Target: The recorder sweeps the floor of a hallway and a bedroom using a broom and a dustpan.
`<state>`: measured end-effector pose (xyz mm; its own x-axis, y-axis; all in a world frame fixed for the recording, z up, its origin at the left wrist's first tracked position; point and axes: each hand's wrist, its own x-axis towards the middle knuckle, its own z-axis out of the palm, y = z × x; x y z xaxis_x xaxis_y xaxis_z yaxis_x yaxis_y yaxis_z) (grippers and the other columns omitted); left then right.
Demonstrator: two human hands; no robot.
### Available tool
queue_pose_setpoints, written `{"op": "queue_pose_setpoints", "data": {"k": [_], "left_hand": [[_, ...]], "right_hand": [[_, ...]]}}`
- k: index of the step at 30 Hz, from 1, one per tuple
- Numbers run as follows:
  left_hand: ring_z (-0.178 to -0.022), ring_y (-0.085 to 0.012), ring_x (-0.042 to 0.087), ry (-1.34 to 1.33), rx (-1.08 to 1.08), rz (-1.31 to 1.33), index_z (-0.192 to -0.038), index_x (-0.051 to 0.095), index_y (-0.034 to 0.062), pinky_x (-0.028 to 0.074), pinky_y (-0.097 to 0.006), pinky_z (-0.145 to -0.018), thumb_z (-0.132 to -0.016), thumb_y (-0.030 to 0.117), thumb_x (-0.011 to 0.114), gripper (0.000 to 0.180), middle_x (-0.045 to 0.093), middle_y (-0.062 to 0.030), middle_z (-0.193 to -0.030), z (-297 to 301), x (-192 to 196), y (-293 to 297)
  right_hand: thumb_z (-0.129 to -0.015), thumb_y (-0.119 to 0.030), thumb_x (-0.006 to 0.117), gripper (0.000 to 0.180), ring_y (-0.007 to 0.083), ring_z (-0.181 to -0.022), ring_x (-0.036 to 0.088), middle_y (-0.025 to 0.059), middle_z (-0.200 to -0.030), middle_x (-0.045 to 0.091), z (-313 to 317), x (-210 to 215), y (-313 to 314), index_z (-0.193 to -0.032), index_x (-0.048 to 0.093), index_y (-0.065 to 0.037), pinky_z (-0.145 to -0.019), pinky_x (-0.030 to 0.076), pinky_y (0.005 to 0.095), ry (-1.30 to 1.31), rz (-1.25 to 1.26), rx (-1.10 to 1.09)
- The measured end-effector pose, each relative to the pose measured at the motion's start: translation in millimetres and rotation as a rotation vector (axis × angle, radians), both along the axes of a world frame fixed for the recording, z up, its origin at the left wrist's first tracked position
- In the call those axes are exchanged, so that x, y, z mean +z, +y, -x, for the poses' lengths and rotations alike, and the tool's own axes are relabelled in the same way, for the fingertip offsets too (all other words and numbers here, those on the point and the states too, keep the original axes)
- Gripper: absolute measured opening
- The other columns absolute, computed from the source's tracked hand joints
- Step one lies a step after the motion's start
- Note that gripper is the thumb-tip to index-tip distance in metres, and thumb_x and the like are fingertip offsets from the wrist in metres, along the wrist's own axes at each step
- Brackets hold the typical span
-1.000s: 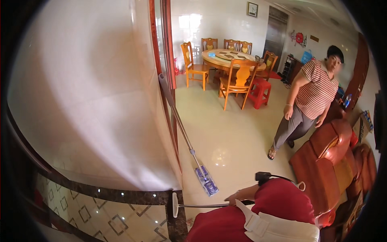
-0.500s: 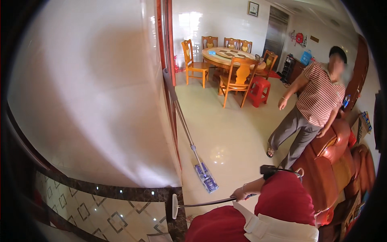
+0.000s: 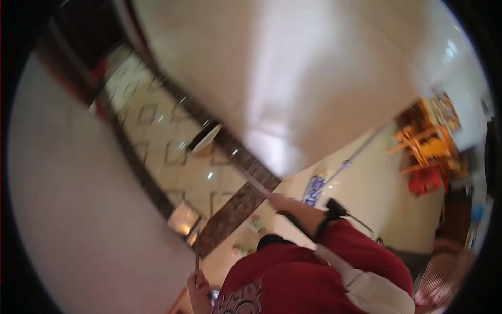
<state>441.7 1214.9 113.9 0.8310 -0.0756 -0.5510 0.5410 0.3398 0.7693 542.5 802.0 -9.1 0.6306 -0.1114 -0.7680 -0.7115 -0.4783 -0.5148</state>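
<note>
1. The clock is read on the head view, 12 at its top edge; the whole view is tilted and blurred
2. Right hand (image 3: 275, 200): just below the centre, toward 5 o'clock, narrowed round the pole of a long-handled sweeper (image 3: 255, 183); single fingers are too blurred to tell apart
3. The sweeper's pole runs from that hand toward 10 o'clock, and its pale and dark sweeper head (image 3: 209, 136) sits over the dark floor border (image 3: 251, 166), at the edge of the patterned tiles (image 3: 157, 123); whether it touches the floor I cannot tell
4. Left hand (image 3: 198, 285): low at 7 o'clock, fingers curled round the upright handle of a dustpan (image 3: 183, 219)
5. The dustpan is between 7 and 8 o'clock, above the left hand, shiny with bright patches, beside the crossing dark strip; whether it rests on the floor I cannot tell
6. At 4 o'clock from the centre, near the right forearm, is a mop (image 3: 314, 189) with a purple and white head, its pole slanting toward 2 o'clock
7. Out at 3 o'clock are wooden chairs (image 3: 434, 147) with a red stool (image 3: 425, 181) just below them
8. Near the rim at 4 o'clock is another person in a striped top (image 3: 444, 275), heavily blurred
</note>
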Motion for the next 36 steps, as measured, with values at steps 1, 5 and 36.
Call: {"op": "queue_pose_setpoints", "data": {"k": [1, 5, 36], "left_hand": [[-0.043, -0.0029, 0.035, 0.347, 0.232, 0.253, -0.081, 0.045, -0.0009, 0.029, -0.013, -0.036, -0.075, 0.008, 0.042, 0.011, 0.038, 0.0036, -0.055, -9, -4, 13], [-0.036, -0.0049, 0.033, 0.643, 0.476, 0.461, -0.077, 0.045, 0.0024, 0.029, -0.015, -0.03, -0.075, 0.009, 0.044, 0.007, 0.037, 0.0018, -0.046, -13, -17, 36], [-0.036, -0.007, 0.036, 0.279, 0.291, 0.33, -0.084, 0.042, 0.0064, 0.027, -0.018, -0.029, -0.076, 0.012, 0.047, 0.01, 0.044, -0.0016, -0.056, -111, 61, 85]], "right_hand": [[-0.075, -0.016, 0.041, 0.052, 0.0194, -0.042, 0.047, 0.0119, -0.059, 0.048, 13, 40, -1, -0.122, 0.018, -0.015, -0.036, 0.042, 0.031, -0.131, 0.07, 0.217], [-0.071, -0.01, 0.048, 0.031, 0.0162, -0.039, 0.047, 0.0085, -0.054, 0.047, 86, 143, -3, -0.099, 0.039, 0.001, -0.036, 0.042, 0.029, 0.207, -0.104, 0.044], [-0.071, -0.012, 0.049, 0.054, 0.0115, -0.047, 0.05, 0.0074, -0.064, 0.053, 150, 175, 86, -0.121, 0.029, -0.017, -0.044, 0.043, 0.0241, 0.445, -0.135, 0.585]]}}
